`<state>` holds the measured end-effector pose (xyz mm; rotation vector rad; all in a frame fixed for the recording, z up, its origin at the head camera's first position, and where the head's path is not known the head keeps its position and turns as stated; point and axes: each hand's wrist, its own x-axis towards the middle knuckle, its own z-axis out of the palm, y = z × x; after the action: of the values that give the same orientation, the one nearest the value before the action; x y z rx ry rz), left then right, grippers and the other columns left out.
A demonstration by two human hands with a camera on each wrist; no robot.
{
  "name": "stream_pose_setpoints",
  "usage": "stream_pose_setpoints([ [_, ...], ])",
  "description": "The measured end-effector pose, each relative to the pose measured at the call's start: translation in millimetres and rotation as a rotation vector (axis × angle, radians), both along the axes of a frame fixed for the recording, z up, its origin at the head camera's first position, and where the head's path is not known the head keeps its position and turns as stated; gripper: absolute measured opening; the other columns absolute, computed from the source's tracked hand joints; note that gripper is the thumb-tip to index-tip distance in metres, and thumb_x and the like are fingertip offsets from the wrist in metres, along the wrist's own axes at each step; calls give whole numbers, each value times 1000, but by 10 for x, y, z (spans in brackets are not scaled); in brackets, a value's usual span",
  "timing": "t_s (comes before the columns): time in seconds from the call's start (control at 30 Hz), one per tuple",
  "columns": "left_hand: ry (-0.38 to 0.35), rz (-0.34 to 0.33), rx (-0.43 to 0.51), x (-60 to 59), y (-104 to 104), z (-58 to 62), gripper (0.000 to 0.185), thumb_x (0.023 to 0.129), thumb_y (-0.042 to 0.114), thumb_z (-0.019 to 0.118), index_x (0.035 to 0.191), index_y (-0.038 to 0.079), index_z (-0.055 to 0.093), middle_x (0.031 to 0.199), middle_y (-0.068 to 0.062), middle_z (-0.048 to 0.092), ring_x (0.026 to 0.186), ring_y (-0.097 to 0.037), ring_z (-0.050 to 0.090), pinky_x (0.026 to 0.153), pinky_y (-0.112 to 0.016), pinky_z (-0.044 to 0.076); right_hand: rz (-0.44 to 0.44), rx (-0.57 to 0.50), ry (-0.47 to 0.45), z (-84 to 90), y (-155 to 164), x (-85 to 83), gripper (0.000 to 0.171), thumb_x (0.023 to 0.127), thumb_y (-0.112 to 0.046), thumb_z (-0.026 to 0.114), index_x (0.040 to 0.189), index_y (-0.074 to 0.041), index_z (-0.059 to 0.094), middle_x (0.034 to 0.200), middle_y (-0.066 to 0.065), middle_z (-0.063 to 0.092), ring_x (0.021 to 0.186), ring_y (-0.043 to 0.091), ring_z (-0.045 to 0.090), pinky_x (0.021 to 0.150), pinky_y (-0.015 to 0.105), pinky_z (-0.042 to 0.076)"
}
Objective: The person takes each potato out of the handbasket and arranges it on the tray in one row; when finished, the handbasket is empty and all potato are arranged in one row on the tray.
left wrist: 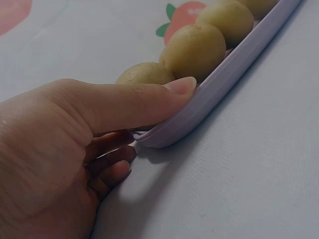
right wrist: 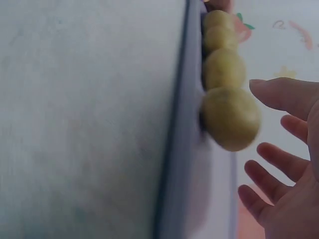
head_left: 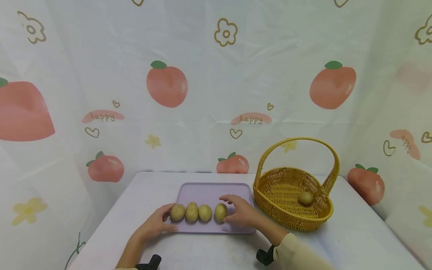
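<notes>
**Right grip (head_left: 241, 213) spread around the end potato (head_left: 221, 213) on a lilac tray (head_left: 202, 192)**

So my read is that potatoes are being shifted between the tray and the basket (head_left: 280, 214) just right of it. The right grip is wide, thumb and fingers spread by the end potato, the one nearest the tray's right side. Can't tell if the thumb actually touches it, or whether it's a pick or a release. If it's a pick, the next move calls for closing on that potato and lifting it over the tray's right rim. If it's a release, just back off without bumping the row.

Left grip (head_left: 152, 225) has the tray's near left corner, thumb over the rim, probably to steady it.

As for looks: roundish, yellow-brown, fairly smooth skins. The other three potatoes (head_left: 192, 212) sit close together in the tray's near half, left of the end one, the middle one a bit longer. A lone potato (head_left: 305, 198) lies in the basket, right of the tray.
</notes>
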<state>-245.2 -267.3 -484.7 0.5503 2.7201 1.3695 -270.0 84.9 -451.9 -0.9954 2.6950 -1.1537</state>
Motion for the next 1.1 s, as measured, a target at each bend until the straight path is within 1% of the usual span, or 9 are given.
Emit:
stream_pose_setpoints([
  [0.17, 16, -10, -7, 17, -15, 17, 86, 73, 18, 85, 140, -11, 40, 139, -31, 43, 121, -46, 49, 99, -58, 42, -9, -15, 2, 135, 171, 6, 60, 79, -10, 79, 133, -4, 54, 129, 16, 58, 112, 32, 56, 92, 52, 48],
  [0.27, 19, -8, -14, 19, -29, 26, 87, 73, 19, 85, 140, -11, 40, 139, -31, 44, 121, -45, 50, 99, -56, 44, 2, -21, -7, 139, 224, -5, 57, 79, -8, 79, 131, -1, 55, 126, 18, 58, 108, 34, 58, 88, 52, 50],
  [0.37, 28, -12, -15, 12, -36, 26, 86, 73, 18, 85, 140, -12, 40, 139, -31, 44, 120, -46, 50, 98, -57, 44, 20, -30, -32, 85, 229, -6, 56, 80, -8, 79, 130, 2, 55, 126, 18, 58, 106, 35, 58, 85, 51, 52],
  [0.47, 31, -17, -22, 1, -33, 16, 86, 73, 18, 85, 140, -12, 40, 138, -32, 44, 120, -47, 49, 98, -58, 43, 28, -22, -35, 8, 192, -1, 57, 79, -10, 79, 129, 2, 56, 125, 15, 58, 105, 32, 58, 85, 47, 54],
  [0.57, 30, -20, -20, -6, -22, 0, 86, 73, 17, 85, 139, -13, 39, 138, -33, 43, 121, -47, 49, 98, -59, 43, 5, 16, -8, -67, 130, -4, 56, 77, -12, 81, 127, -2, 59, 120, 8, 60, 102, 26, 58, 85, 40, 53],
  [0.7, 27, -27, -8, 2, -24, -3, 86, 73, 17, 84, 139, -14, 39, 139, -33, 43, 121, -48, 48, 98, -59, 43, -36, 49, 21, -136, 40, -24, 54, 74, -12, 82, 124, -6, 63, 110, 1, 60, 95, 17, 56, 81, 33, 50],
  [0.93, 5, -15, -2, 15, -7, 23, 87, 73, 19, 84, 140, -13, 38, 140, -32, 42, 123, -47, 47, 102, -58, 40, -81, 9, 13, -195, -59, -38, 52, 72, -15, 85, 120, -9, 65, 98, -4, 58, 86, 12, 53, 74, 28, 47],
  [1.1, 2, -11, -5, 13, -2, 12, 88, 73, 20, 84, 140, -13, 38, 140, -32, 42, 123, -47, 47, 103, -58, 39, -92, -40, 21, -245, -135, -25, 53, 70, -19, 87, 118, -12, 66, 94, -7, 59, 83, 11, 53, 72, 27, 47],
])
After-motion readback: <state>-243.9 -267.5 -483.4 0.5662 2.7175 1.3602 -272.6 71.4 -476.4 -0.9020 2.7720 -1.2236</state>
